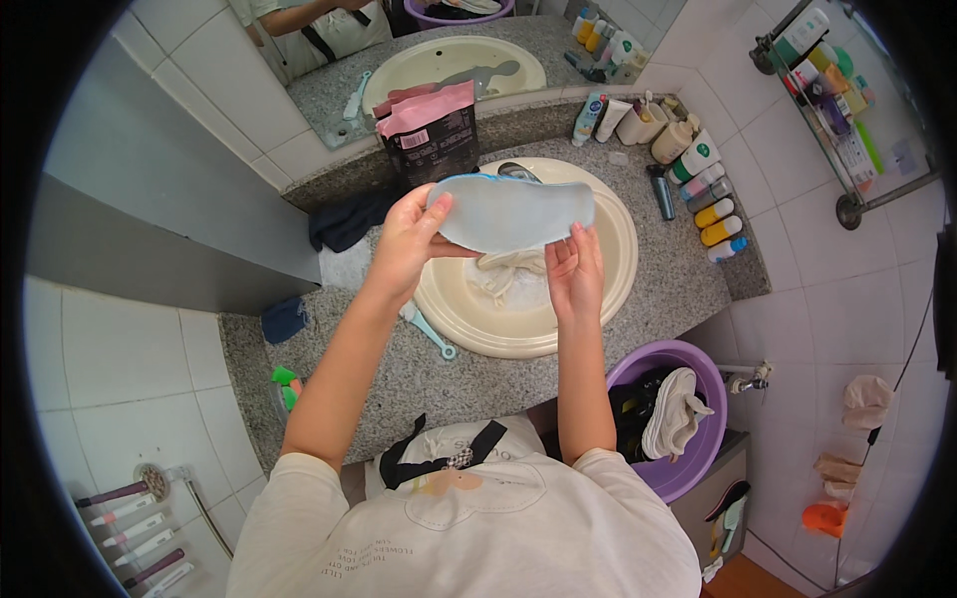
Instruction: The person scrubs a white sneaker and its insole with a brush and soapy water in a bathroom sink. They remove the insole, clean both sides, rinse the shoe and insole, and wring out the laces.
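Between my two hands, over the sink, is a pale grey-blue shoe insole [513, 214], held broadside with its rim showing a brighter blue edge. My left hand [407, 244] pinches one end, thumb on the near face. At the other end, my right hand [575, 274] grips the lower edge with its fingertips. Below lies the cream oval sink [623, 259], with a wet off-white fabric item [513, 274] in suds; the insole and hands partly hide it. A light blue-handled brush [429, 329] rests by the sink's near left rim, its head partly covered by my left forearm.
Behind the sink stand a pink and black pouch [434, 135] and the tap [518, 171]. Bottles and tubes [698, 184] line the right counter edge. A purple tub [708, 439] at lower right holds a white shoe [676, 414] and dark items. Dark cloth [349, 219] lies left.
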Available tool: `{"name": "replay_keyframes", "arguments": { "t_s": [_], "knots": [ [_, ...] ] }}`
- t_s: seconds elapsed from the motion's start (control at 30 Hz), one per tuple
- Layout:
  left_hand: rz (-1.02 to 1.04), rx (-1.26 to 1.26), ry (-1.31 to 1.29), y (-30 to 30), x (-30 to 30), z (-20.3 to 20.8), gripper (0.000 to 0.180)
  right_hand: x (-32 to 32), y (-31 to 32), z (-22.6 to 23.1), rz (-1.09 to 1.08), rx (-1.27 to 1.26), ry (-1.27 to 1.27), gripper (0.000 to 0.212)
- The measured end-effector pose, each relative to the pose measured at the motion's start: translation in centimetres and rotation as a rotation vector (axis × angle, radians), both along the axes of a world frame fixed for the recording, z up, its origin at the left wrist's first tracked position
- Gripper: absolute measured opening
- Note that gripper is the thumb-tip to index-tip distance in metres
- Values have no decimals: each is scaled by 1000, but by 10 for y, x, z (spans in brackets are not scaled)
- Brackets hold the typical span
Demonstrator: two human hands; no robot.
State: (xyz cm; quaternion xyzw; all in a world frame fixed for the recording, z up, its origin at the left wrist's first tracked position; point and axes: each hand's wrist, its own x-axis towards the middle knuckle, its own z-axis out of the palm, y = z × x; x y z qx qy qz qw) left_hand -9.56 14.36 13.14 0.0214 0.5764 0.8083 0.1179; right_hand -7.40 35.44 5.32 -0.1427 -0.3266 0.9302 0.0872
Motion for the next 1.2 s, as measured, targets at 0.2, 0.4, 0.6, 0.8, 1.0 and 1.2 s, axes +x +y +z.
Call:
{"name": "replay_keyframes", "arguments": {
  "t_s": [0.2, 0.4, 0.6, 0.8, 1.0, 1.2],
  "knots": [
    [128, -65, -30, -45, 10, -20, 32, 11, 1, -10, 183, 113, -84, 14],
    [364, -270, -100, -110, 50, -69, 27, 46, -28, -43, 567, 564, -189, 21],
    [487, -997, 59, -200, 94, -167, 30, 92, -93, -93, 1030, 1090, -66, 31],
    [39, -1547, -447, -188, 154, -240, 82, 56, -105, -182, 551, 1789, 31, 39],
    [-21, -1600, -225, -116, 203, -260, 89, 23, -145, -199, 269, 2002, 352, 48],
    [130, -1596, -22, -114, 212, -270, 68, 35, -187, -188, 494, 2081, 477, 50]
  ]
}}
